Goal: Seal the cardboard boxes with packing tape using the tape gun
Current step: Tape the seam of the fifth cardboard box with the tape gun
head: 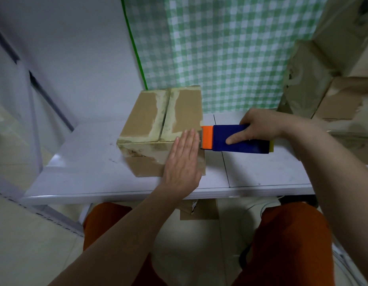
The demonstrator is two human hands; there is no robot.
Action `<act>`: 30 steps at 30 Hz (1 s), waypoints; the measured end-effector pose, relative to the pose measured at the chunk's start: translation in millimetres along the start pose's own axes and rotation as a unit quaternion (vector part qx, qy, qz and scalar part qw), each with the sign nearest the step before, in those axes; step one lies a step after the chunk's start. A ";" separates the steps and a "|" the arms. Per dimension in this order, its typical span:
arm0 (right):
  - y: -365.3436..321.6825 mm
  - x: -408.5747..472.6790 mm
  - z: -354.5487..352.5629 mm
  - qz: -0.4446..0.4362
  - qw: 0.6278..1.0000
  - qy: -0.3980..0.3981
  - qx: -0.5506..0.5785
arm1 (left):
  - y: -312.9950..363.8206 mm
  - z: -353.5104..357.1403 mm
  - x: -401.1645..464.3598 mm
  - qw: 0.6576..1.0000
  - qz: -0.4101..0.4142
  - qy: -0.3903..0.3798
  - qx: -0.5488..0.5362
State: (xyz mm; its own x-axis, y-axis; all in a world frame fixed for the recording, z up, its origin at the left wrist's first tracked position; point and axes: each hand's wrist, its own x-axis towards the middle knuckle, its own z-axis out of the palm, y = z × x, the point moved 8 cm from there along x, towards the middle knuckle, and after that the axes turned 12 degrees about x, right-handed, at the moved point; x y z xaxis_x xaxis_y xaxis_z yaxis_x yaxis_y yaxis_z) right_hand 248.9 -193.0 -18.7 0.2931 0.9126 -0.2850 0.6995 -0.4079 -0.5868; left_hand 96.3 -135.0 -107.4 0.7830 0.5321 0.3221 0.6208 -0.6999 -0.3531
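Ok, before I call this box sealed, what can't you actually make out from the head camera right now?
- Head view: the left hand lies flat over the near right corner of the cardboard box, hiding any tape there.
- The tape gun nose meets the box behind those fingers; the cut is unseen.
- The right hand covers the gun's top, hiding the roll.
- The box's far and left sides face away.
- Box stack at right: blurred, cut by the edge.

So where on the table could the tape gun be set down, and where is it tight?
Bare patches on the white table: left of the cardboard box, and the near right part, between the tape gun and the front edge. It is crowded at the box's right near corner, where the left hand lies flat and the right hand holds the gun.
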 end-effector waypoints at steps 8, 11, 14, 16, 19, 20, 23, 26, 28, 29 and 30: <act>3.4 1.2 -1.2 0.000 1.000 -0.005 0.014 | 2.2 -5.1 1.9 0.997 -0.014 0.056 -0.047; 6.1 2.6 -1.6 -0.002 1.000 -0.006 0.019 | 1.9 -1.7 2.4 0.998 -0.014 0.053 -0.033; 8.2 3.5 -0.5 -0.007 1.000 -0.009 0.022 | 1.8 1.6 2.7 0.998 -0.020 0.049 -0.019; 9.6 4.7 -0.4 -0.010 1.000 -0.010 0.028 | 1.8 2.5 3.7 0.998 -0.022 0.056 -0.024; 12.6 7.3 0.2 -0.011 0.999 -0.011 0.042 | 1.1 2.7 4.3 0.996 -0.023 0.074 -0.045; 13.5 7.6 0.0 -0.011 0.999 -0.013 0.047 | 1.0 2.9 4.5 0.996 -0.024 0.075 -0.045; 15.5 7.4 -1.0 -0.014 0.998 -0.018 0.059 | 1.4 3.8 4.4 0.996 -0.030 0.071 -0.041; 17.8 6.3 -3.2 -0.017 0.997 -0.024 0.067 | 1.5 5.6 5.0 0.997 -0.033 0.066 -0.029; 23.9 1.9 -10.0 -0.007 0.998 -0.025 0.049 | 1.3 5.7 4.8 0.997 -0.032 0.072 -0.020; 29.9 -1.9 -17.1 0.005 0.999 -0.022 0.040 | 1.3 4.9 4.8 0.997 -0.032 0.075 -0.017; 37.0 -6.4 -25.1 0.019 0.999 -0.017 0.034 | 1.2 4.2 5.0 0.996 -0.034 0.076 -0.013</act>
State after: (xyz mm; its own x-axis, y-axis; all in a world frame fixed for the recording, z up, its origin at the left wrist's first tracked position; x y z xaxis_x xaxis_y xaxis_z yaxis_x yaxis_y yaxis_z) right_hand 289.2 -213.3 -19.6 0.2957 0.8954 -0.3328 0.6416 -0.4443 -0.6252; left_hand 101.1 -131.2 -110.0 0.7229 0.5027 0.4741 0.6702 -0.6772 -0.3038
